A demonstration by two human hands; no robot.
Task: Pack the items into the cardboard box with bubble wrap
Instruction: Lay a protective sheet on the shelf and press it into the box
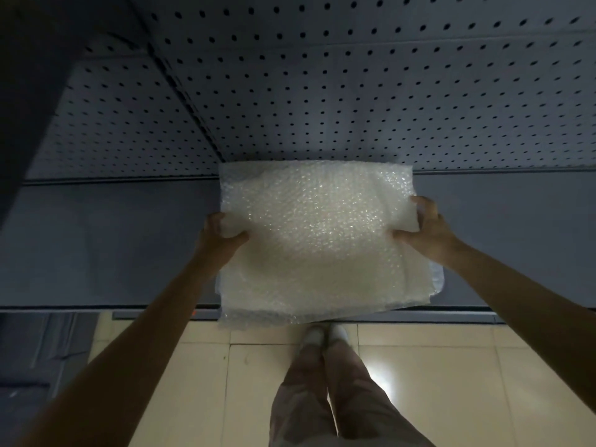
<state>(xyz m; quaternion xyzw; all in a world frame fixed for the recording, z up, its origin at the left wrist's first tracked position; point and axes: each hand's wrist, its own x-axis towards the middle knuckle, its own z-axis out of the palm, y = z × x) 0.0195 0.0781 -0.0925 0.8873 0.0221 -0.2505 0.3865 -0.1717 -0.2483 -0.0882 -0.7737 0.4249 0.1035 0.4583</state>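
Bubble wrap: translucent white sheet of bubble wrap (317,240), sitting dead centre of my frame, looks like a few layers stacked or folded, since I can see extra edges peeking out along the bottom and lower right. It's held up flat-ish in front of the shelf, not resting on anything I can make out.
Left hand: my left hand (219,235) is at the sheet's left edge, middle left of the frame, fingers curled round the edge with the thumb pressed on the top face. So it's closed down on the wrap, pinching it.
Right hand: my right hand (425,227) is on the right edge, a bit higher in the frame than the left one, same deal, fingers wrapped over the edge and thumb clamped on top.
Arms: both bare forearms come in from the bottom corners and angle up toward the middle.
Shelf: grey metal shelf deck (113,240) runs across the middle band of the frame behind the wrap, pretty dim lighting.
Back panel: grey perforated metal panel (354,85) full of small dark holes fills the whole upper part.
Floor: beige glossy floor tiles (451,382) along the bottom, with a bright light reflection just right of the legs.
Legs: light khaki trousers (322,398) and pale shoes (324,333) at bottom centre, toes right under the wrap's lower edge.
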